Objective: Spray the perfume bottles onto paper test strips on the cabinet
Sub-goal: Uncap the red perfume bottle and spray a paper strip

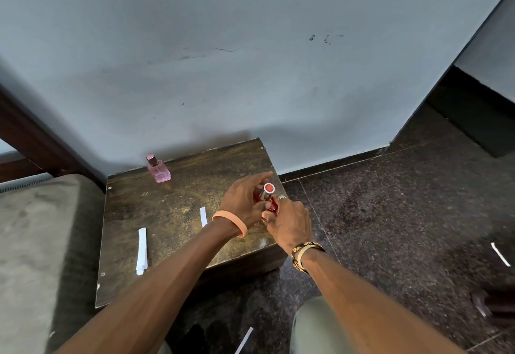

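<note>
Both hands meet over the right side of the dark wooden cabinet (172,214), around a red perfume bottle (271,205) with a silver-rimmed red cap (269,188). My left hand (245,200) holds the bottle near its cap, index finger stretched forward. The bottle's lower body is gripped by my right hand (289,222). A pink perfume bottle (158,169) stands upright at the cabinet's back edge. One long white paper strip (142,250) lies at the front left. A shorter strip (203,216) lies just left of my left wrist.
A grey wall rises right behind the cabinet. A greyish mattress (41,242) and dark bed frame (33,133) sit to the left. Dark speckled floor (390,214) spreads right, with a white strip (500,254) on it and another (244,339) near my knee.
</note>
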{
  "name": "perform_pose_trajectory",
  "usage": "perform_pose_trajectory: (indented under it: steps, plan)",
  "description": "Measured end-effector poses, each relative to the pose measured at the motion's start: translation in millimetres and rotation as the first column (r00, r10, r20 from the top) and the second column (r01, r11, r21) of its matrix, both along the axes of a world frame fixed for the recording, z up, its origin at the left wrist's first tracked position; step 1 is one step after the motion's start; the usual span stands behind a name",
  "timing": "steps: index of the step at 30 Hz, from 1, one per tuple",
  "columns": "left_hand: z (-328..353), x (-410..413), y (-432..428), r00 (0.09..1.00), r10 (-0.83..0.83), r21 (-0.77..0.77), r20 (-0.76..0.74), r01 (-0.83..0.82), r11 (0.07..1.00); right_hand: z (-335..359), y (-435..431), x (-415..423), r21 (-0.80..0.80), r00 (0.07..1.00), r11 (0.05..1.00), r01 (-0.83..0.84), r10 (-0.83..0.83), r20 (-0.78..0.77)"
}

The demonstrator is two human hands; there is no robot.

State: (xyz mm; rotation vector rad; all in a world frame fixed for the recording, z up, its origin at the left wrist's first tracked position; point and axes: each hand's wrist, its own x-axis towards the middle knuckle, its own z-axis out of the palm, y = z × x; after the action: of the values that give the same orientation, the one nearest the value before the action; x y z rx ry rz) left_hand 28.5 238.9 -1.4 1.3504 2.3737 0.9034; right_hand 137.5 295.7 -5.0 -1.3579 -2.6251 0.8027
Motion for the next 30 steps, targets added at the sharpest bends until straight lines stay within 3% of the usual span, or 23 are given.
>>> perform_pose_trajectory:
  steps: [16,21,26,30]
  plan:
    - [1.7,-2.3,2.3,0.998,0.003,-0.036,-0.061,-0.005,0.999,-1.2,-0.7,-0.6,-0.004,0.999,1.0,-0.005,0.005,-0.034]
    - [0.6,-3.9,1.7,0.992,-0.081,-0.072,-0.096,0.075,0.995,-3.5,0.8,0.1,0.001,1.0,1.0,-0.007,0.007,-0.029]
    - [-0.5,-6.1,3.9,0.996,-0.002,-0.034,-0.085,-0.001,0.999,-5.2,0.4,-0.7,-0.002,1.0,1.0,0.001,-0.001,-0.028]
    - [0.0,-4.2,0.5,0.993,-0.072,-0.084,-0.095,0.065,0.994,-4.7,-0.1,-0.5,-0.004,0.999,1.0,-0.012,0.012,-0.045]
